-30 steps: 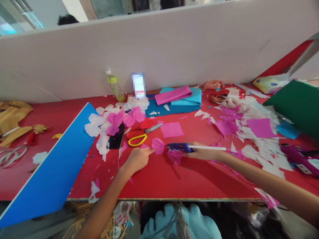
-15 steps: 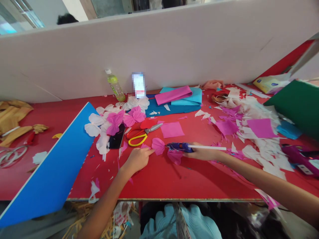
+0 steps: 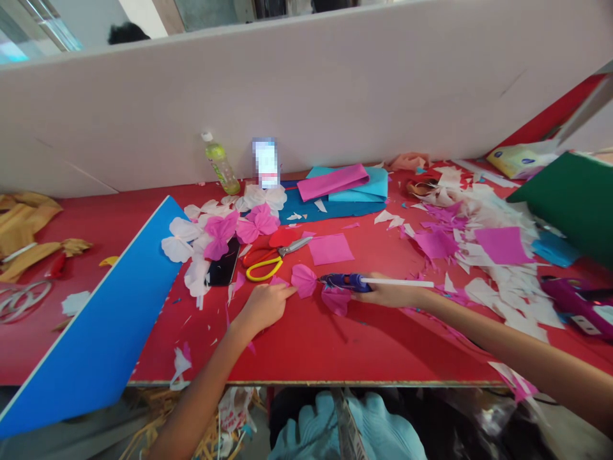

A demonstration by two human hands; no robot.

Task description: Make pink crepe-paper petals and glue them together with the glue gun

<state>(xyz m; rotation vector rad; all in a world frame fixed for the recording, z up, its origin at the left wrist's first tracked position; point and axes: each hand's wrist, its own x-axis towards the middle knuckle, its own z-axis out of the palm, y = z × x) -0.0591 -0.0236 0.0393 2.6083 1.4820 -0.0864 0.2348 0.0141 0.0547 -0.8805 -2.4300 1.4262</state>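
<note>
Red worktop [image 3: 383,351] runs across the view against a white partition [image 3: 306,108], with paper scraps [image 3: 498,287] heaped toward the right. Two bare arms reach in from the bottom edge. The right arm [image 3: 502,338] stretches in low from the lower right, almost level, and the right hand [image 3: 390,294] closes narrowly around a purple glue gun [image 3: 345,282], though the grip is partly hidden. The gun's long axis lies nearly level across the worktop, with its nozzle end pointing left and a white glue stick [image 3: 400,282] extending right, over the hand. Just left of the nozzle lies a pink paper fan [image 3: 304,281], nearer the gun than anything else. A second pink paper fan [image 3: 335,301] sits directly below the gun, beside the right hand. The left hand [image 3: 265,306] rests on the worktop, open and flat, its fingers [image 3: 285,292] together and pointing right, stopping just short of the first fan. Farther left lie yellow-handled scissors [image 3: 262,271] and a cluster of pink and white paper flowers [image 3: 220,235].
</note>
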